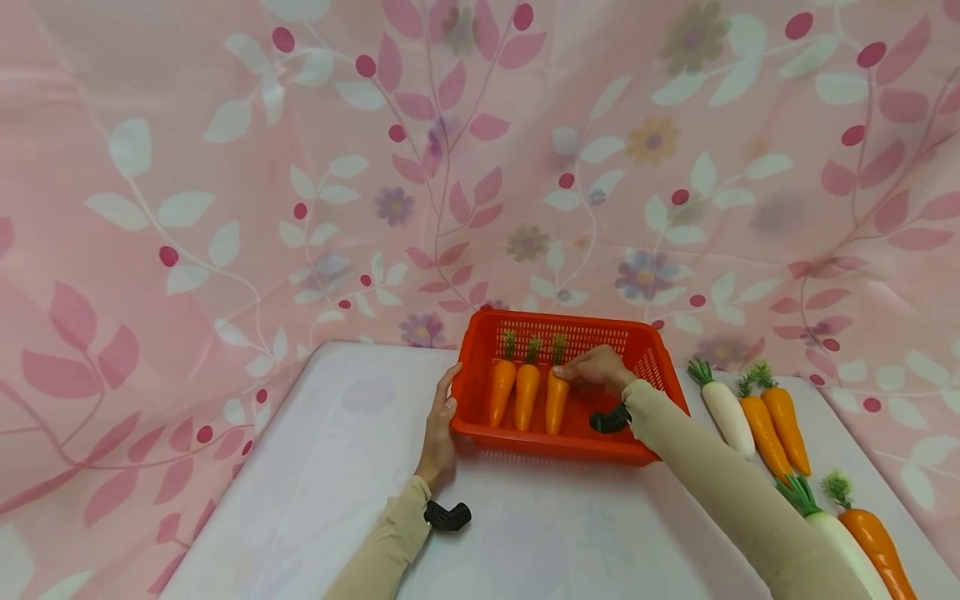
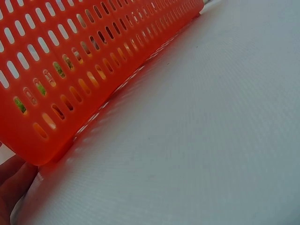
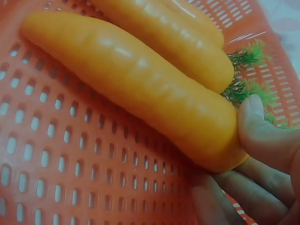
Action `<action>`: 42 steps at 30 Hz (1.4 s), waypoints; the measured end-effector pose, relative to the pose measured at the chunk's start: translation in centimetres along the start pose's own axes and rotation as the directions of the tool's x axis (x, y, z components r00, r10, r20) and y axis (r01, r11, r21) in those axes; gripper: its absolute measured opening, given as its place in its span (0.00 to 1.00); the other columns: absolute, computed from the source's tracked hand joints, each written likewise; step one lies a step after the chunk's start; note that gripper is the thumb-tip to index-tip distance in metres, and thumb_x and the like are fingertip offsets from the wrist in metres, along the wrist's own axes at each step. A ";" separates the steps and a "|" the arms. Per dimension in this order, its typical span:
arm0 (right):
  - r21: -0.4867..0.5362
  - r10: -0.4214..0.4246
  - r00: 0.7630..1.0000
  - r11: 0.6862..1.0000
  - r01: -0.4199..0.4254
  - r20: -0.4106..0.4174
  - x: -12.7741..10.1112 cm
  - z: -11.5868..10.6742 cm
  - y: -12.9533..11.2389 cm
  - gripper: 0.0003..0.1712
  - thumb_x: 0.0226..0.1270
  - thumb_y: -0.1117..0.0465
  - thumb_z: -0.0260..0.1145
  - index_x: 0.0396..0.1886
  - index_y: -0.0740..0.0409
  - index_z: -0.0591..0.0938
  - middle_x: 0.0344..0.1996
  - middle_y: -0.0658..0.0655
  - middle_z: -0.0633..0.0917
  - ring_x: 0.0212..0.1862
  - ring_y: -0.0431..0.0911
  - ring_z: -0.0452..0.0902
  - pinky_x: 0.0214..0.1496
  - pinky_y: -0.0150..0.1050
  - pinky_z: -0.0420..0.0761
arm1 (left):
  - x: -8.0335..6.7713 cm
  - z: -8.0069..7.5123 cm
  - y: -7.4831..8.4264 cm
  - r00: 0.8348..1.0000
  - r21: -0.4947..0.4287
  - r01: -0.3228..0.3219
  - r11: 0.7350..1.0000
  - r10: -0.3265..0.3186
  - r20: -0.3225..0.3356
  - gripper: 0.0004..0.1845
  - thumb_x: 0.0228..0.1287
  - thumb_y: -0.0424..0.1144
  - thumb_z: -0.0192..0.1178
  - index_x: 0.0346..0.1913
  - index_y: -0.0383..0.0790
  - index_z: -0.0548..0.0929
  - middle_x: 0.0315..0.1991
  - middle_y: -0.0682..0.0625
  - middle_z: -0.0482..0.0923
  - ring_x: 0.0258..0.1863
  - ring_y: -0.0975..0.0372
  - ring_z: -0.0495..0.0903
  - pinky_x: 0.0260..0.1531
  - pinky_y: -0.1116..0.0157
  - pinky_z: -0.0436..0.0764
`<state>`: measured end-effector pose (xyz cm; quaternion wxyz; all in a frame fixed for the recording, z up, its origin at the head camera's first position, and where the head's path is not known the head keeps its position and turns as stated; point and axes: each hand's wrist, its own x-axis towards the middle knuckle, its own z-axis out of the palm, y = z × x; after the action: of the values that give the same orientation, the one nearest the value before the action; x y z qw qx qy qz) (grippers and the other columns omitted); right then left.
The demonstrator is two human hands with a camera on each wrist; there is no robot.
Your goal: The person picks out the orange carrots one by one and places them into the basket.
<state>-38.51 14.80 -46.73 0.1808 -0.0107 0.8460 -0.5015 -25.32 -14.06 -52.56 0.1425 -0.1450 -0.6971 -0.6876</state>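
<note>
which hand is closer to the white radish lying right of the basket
Right. The right hand holds a carrot inside the basket, nearer the white radish; the left hand rests on the basket's far side.

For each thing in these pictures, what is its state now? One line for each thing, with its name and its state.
orange basket: upright on the table, three carrots inside.
left hand: flat against the basket's left wall, fingers straight.
right hand: inside the basket, gripping the top of the rightmost carrot.
rightmost carrot: lying in the basket, held at its thick end.
two other carrots: lying side by side, untouched.
vegetables on the table: lying right of the basket, untouched.
</note>
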 end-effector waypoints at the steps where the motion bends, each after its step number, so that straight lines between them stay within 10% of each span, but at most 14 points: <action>1: -0.022 -0.011 1.000 1.000 0.011 0.001 0.0 0.0 0.0 0.24 0.60 0.51 0.74 0.48 0.64 0.87 0.43 0.61 0.89 0.44 0.50 0.87 0.49 0.47 0.85 | 0.0 0.0 -0.4 1.000 0.008 0.006 1.000 -0.006 -0.004 0.29 0.75 0.44 0.33 0.78 0.52 0.55 0.78 0.54 0.51 0.76 0.53 0.53 0.71 0.40 0.54; 42: -0.131 -0.094 0.988 0.985 0.110 0.126 0.3 0.4 -0.1 0.31 0.63 0.44 0.69 0.55 0.64 0.84 0.47 0.62 0.87 0.38 0.54 0.87 0.43 0.47 0.86 | 0.1 -0.1 -1.6 1.000 0.054 -0.005 0.999 0.005 -0.001 0.29 0.76 0.49 0.31 0.78 0.59 0.54 0.78 0.60 0.51 0.76 0.56 0.55 0.71 0.41 0.56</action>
<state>-38.71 14.36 -46.91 0.2039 -0.0963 0.8646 -0.4491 -26.05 -14.22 -54.03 0.1486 -0.1425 -0.7148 -0.6683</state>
